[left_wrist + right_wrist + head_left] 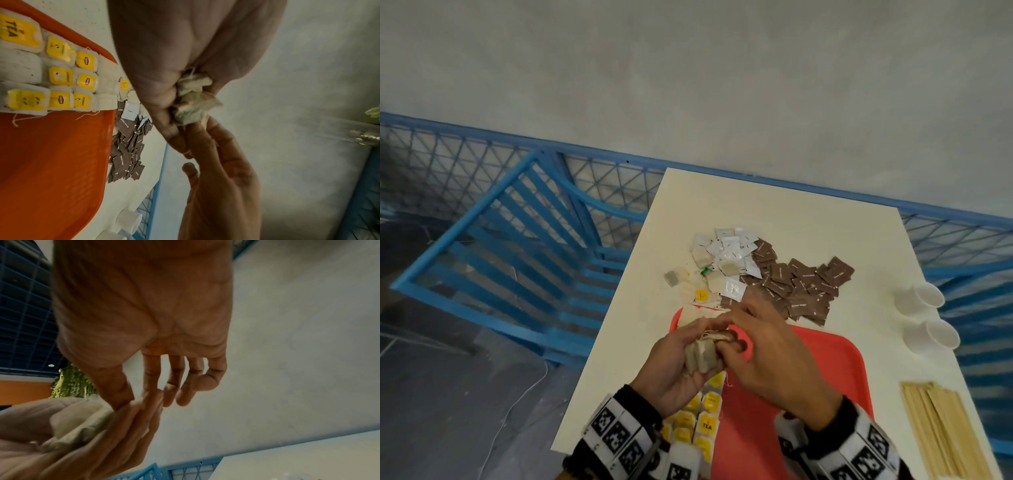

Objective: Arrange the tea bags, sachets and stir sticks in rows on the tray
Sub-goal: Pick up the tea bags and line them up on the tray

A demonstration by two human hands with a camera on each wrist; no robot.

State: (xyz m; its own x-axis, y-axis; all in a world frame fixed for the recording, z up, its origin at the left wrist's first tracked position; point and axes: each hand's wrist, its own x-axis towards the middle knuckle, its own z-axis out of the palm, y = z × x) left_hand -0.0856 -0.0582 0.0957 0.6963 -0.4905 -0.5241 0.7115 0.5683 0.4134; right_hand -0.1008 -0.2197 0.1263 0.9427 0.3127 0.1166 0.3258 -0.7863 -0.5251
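My left hand [683,358] grips a small bunch of tea bags [702,354] above the red tray's [825,363] far left corner. My right hand [732,337] meets it from the right, thumb and forefinger pinching the top of a tea bag in the bunch. In the left wrist view the bunch [195,100] sits crumpled in the left hand's curled fingers [164,97]. Rows of tea bags with yellow tags [705,414] lie along the tray's left side. Loose tea bags [688,284], white sachets [732,250] and brown sachets [801,284] are heaped beyond the tray. Wooden stir sticks [941,428] lie at the right.
Two white paper cups [924,296] lie on their sides near the table's right edge. A blue slatted chair [517,257] stands left of the white table [791,212], and a blue mesh railing [448,150] runs behind. The tray's right part is bare.
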